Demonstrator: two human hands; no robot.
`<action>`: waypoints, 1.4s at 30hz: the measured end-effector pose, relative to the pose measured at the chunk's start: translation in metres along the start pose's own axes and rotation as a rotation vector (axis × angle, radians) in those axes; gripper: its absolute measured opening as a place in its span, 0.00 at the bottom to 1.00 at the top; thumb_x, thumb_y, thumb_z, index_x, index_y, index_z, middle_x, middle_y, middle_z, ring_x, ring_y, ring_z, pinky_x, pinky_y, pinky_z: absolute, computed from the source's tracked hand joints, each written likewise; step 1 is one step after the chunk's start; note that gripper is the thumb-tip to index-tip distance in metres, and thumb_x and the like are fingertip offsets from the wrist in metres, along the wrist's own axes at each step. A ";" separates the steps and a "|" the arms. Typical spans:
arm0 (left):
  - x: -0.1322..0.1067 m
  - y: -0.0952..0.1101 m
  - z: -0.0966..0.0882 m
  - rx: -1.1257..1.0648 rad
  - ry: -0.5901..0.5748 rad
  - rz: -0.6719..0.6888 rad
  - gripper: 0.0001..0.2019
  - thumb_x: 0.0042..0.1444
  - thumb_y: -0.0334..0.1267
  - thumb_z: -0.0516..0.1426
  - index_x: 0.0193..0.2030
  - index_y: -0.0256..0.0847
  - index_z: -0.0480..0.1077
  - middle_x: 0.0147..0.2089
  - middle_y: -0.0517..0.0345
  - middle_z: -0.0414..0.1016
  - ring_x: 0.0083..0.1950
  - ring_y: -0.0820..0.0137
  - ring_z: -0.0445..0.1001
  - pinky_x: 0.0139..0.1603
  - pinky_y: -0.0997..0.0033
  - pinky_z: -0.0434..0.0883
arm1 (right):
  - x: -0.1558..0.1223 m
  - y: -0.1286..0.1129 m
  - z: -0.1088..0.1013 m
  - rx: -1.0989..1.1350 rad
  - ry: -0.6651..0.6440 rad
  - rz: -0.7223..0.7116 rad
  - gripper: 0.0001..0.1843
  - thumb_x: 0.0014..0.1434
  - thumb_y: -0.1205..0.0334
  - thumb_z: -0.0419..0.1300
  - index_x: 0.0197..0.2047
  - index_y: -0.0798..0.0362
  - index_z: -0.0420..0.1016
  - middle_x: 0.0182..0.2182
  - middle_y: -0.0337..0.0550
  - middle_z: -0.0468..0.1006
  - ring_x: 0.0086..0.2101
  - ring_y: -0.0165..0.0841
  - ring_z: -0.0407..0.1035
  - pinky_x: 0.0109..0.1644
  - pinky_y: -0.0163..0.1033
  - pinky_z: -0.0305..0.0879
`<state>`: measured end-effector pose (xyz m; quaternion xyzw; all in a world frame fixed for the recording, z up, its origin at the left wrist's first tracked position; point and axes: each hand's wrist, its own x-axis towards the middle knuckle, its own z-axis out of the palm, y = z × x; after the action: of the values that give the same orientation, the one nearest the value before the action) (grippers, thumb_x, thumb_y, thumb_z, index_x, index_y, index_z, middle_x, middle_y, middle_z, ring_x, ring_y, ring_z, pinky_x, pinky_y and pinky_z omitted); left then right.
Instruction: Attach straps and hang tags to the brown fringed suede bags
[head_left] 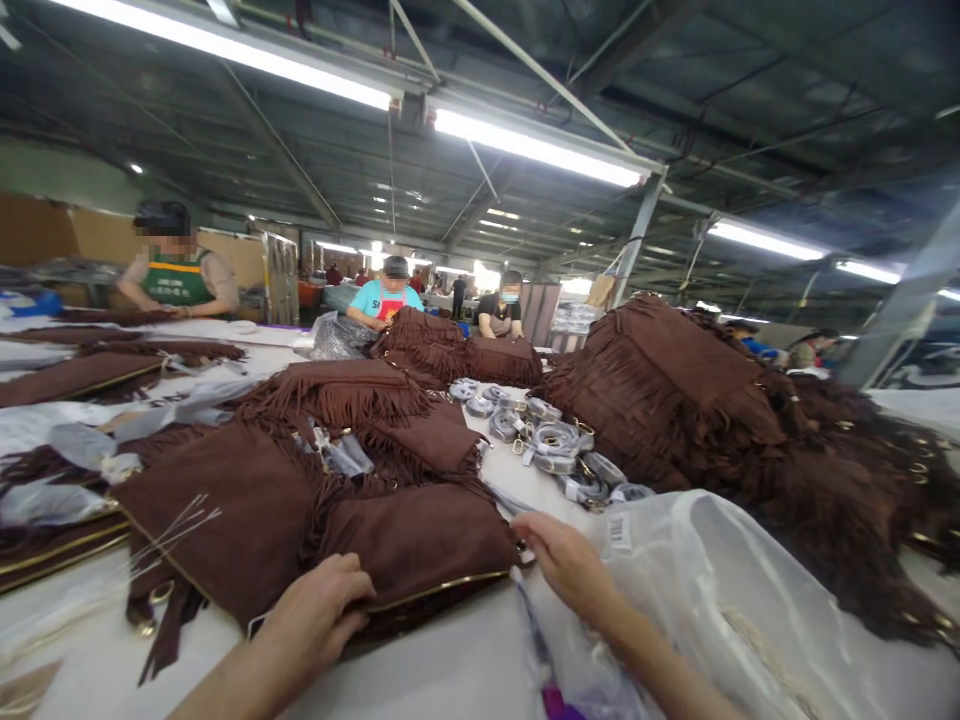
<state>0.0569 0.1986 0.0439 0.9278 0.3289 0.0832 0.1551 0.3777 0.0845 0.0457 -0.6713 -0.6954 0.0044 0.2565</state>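
Observation:
A dark brown suede-like bag [427, 530] lies in front of me, a gold zipper along its near edge. My left hand [322, 610] is closed on its lower left end, fingers curled over the material and thumb near the zipper. At the right corner, my right hand [566, 562] pinches the bag by a small shiny fitting; its fingertips are partly hidden. Left of it lies another brown bag [232, 510] with thin white ties [184, 525] across it. Beyond are fringed brown bags [337, 390] and small plastic-wrapped pieces [345, 453].
Coiled straps in clear wrap [559, 440] lie on the white table [427, 670]. A big pile of fringed bags [675, 400] rises at right, behind a clear plastic bag [720, 590]. A purple-ended tool [551, 700] lies near my right forearm. Several co-workers [176, 275] sit across the table.

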 end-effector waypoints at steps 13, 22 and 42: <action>0.023 0.148 0.016 -0.141 0.036 -0.022 0.16 0.62 0.48 0.52 0.49 0.39 0.70 0.50 0.45 0.76 0.52 0.53 0.74 0.52 0.53 0.70 | -0.002 0.013 0.020 -0.279 -0.051 -0.096 0.12 0.59 0.73 0.48 0.37 0.51 0.70 0.28 0.45 0.79 0.30 0.41 0.75 0.32 0.41 0.64; 0.046 0.174 0.007 -0.242 0.195 -0.260 0.17 0.59 0.36 0.50 0.54 0.35 0.61 0.48 0.39 0.77 0.50 0.48 0.76 0.48 0.49 0.71 | 0.008 -0.045 -0.034 0.156 -0.035 -0.124 0.06 0.60 0.61 0.50 0.31 0.47 0.63 0.26 0.36 0.75 0.29 0.34 0.71 0.34 0.37 0.61; 0.025 0.160 -0.026 -0.070 0.216 -0.249 0.13 0.57 0.42 0.54 0.48 0.42 0.67 0.47 0.47 0.77 0.51 0.53 0.74 0.48 0.58 0.68 | 0.018 -0.074 -0.053 0.208 0.075 -0.176 0.07 0.59 0.62 0.51 0.29 0.48 0.63 0.24 0.34 0.73 0.27 0.32 0.68 0.32 0.34 0.61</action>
<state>0.1631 0.1026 0.1243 0.8596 0.4529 0.1739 0.1602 0.3290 0.0764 0.1244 -0.5772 -0.7373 0.0288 0.3499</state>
